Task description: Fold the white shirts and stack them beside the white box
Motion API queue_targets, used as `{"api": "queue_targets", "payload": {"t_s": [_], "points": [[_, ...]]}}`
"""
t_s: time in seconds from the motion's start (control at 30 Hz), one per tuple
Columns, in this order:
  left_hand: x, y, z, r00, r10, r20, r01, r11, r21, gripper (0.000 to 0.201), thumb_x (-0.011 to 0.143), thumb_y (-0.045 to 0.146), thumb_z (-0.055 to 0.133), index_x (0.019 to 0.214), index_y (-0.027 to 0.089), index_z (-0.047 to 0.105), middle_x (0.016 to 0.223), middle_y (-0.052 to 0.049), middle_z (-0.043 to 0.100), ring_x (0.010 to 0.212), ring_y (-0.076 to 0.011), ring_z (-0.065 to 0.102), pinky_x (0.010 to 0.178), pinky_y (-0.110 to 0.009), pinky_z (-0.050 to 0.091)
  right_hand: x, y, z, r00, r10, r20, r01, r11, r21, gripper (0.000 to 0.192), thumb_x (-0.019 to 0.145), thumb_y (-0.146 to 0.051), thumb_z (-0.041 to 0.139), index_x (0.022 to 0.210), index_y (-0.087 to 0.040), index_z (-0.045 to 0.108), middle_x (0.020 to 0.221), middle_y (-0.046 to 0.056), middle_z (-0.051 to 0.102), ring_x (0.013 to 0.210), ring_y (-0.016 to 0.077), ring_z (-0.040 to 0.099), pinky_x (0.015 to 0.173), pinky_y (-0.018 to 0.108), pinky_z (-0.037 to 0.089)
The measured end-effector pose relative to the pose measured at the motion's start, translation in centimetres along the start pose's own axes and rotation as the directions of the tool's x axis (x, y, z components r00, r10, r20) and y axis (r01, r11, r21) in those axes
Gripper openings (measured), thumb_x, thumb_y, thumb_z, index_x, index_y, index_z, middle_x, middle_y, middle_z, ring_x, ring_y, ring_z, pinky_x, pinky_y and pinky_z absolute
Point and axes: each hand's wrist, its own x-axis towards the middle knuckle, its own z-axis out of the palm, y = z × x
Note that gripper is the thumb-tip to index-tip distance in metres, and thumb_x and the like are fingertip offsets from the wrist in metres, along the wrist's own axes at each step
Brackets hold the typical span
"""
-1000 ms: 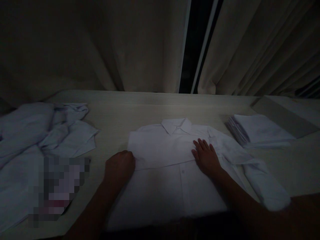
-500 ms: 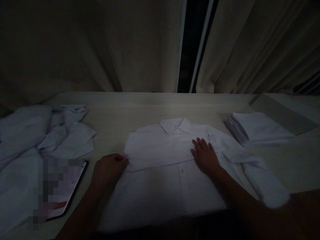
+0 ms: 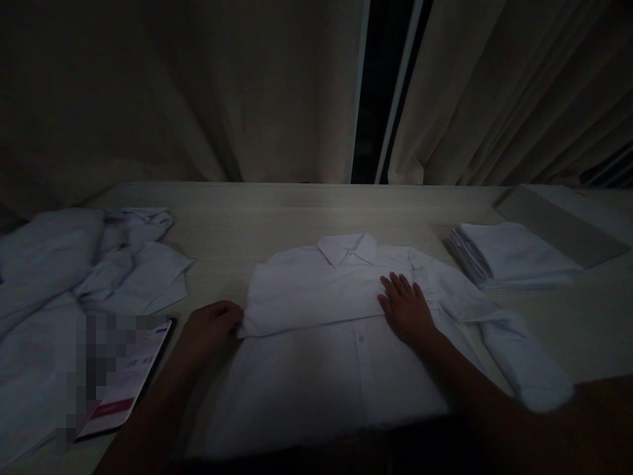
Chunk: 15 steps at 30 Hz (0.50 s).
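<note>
A smooth white cotton shirt (image 3: 316, 330) lay collar-up on the pale wood-grain table (image 3: 277, 211), its left sleeve folded across the chest in a flat band. The left hand (image 3: 210, 330) curled loosely around that fold's soft outer edge, pinching it. The right hand (image 3: 406, 309) lay open, fingers spread flat on the cloth. Beyond the right hand sat a squared stack of folded shirts (image 3: 509, 254); past the left, a rumpled heap (image 3: 84, 264).

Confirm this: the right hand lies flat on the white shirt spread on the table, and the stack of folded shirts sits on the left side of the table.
Not quite. The right hand does lie flat on the white shirt, but the head view shows the stack of folded shirts on the right side of the table, not the left.
</note>
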Motion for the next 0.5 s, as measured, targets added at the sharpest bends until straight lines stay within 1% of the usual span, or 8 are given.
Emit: {"api": "queue_targets", "payload": {"t_s": [0.07, 0.13, 0.23, 0.3, 0.37, 0.43, 0.5], "points": [[-0.1, 0.1, 0.1, 1.0, 0.01, 0.008, -0.01, 1.0, -0.027, 0.026, 0.075, 0.043, 0.049, 0.07, 0.02, 0.062, 0.069, -0.003, 0.067, 0.068, -0.0189, 0.062, 0.063, -0.029, 0.045, 0.0, 0.0, 0.0, 1.0, 0.003, 0.003, -0.003, 1.0, 0.0, 0.056, 0.102, -0.05, 0.02, 0.149, -0.025, 0.037, 0.158, 0.007, 0.032, 0.146, 0.0281, 0.023, 0.116, 0.054, 0.02], [0.1, -0.1, 0.3, 0.999, 0.005, 0.035, -0.004, 0.999, -0.037, 0.034, 0.074, 0.051, 0.053, 0.08, 0.02, 0.064, 0.076, -0.004, 0.07, 0.07, -0.0203, 0.064, 0.064, -0.03, 0.047, 0.0, 0.0, 0.0, 1.0, 0.006, 0.005, -0.006, 1.0, -0.001, 0.056, 0.102, -0.051, 0.019, 0.149, -0.026, 0.037, 0.158, 0.007, 0.031, 0.146, 0.0283, 0.023, 0.116, 0.054, 0.02], [0.6, -0.7, 0.7, 0.997, -0.006, 0.073, 0.004, 1.0, 0.026, 0.049, 0.07, 0.063, 0.059, 0.092, 0.019, 0.067, 0.092, -0.009, 0.073, 0.08, -0.0241, 0.067, 0.072, -0.033, 0.05, -0.1, 0.0, -0.1, 1.0, 0.007, 0.004, -0.007, 1.0, 0.002, 0.056, 0.102, -0.05, 0.019, 0.149, -0.026, 0.036, 0.158, 0.006, 0.031, 0.146, 0.0283, 0.023, 0.116, 0.054, 0.02], [1.0, -1.2, 0.9, 0.996, -0.013, 0.092, 0.007, 0.997, 0.071, 0.052, 0.071, 0.065, 0.059, 0.092, 0.019, 0.07, 0.098, -0.01, 0.073, 0.084, -0.0254, 0.068, 0.076, -0.034, 0.05, -0.1, 0.0, -0.2, 1.0, 0.002, 0.002, -0.002, 1.0, 0.002, 0.056, 0.102, -0.05, 0.019, 0.149, -0.026, 0.036, 0.158, 0.006, 0.031, 0.146, 0.0282, 0.024, 0.116, 0.053, 0.021], [1.4, -1.7, 1.1, 0.989, -0.041, 0.143, 0.029, 0.996, 0.085, 0.052, 0.073, 0.066, 0.057, 0.088, 0.019, 0.072, 0.094, -0.01, 0.074, 0.081, -0.0255, 0.068, 0.075, -0.034, 0.049, -0.1, 0.0, -0.2, 1.0, -0.001, 0.0, 0.001, 1.0, -0.002, 0.056, 0.102, -0.05, 0.02, 0.149, -0.025, 0.036, 0.158, 0.007, 0.031, 0.146, 0.0284, 0.024, 0.115, 0.053, 0.021], [1.6, -2.1, 1.2, 0.979, -0.057, 0.197, 0.041, 0.996, 0.081, 0.051, 0.074, 0.066, 0.055, 0.081, 0.018, 0.071, 0.082, -0.009, 0.073, 0.073, -0.0242, 0.067, 0.068, -0.033, 0.047, 0.0, 0.0, -0.1, 1.0, -0.004, -0.002, 0.004, 1.0, -0.008, 0.056, 0.102, -0.049, 0.02, 0.149, -0.024, 0.037, 0.158, 0.007, 0.032, 0.146, 0.0288, 0.025, 0.115, 0.054, 0.021], [1.6, -2.2, 1.2, 0.977, -0.048, 0.209, 0.037, 0.998, 0.056, 0.048, 0.073, 0.065, 0.056, 0.075, 0.018, 0.069, 0.072, -0.007, 0.07, 0.065, -0.0216, 0.064, 0.061, -0.031, 0.044, 0.0, 0.0, 0.0, 1.0, -0.004, -0.003, 0.004, 1.0, -0.012, 0.056, 0.102, -0.049, 0.021, 0.149, -0.024, 0.037, 0.157, 0.008, 0.032, 0.145, 0.0291, 0.025, 0.115, 0.054, 0.021]]}}
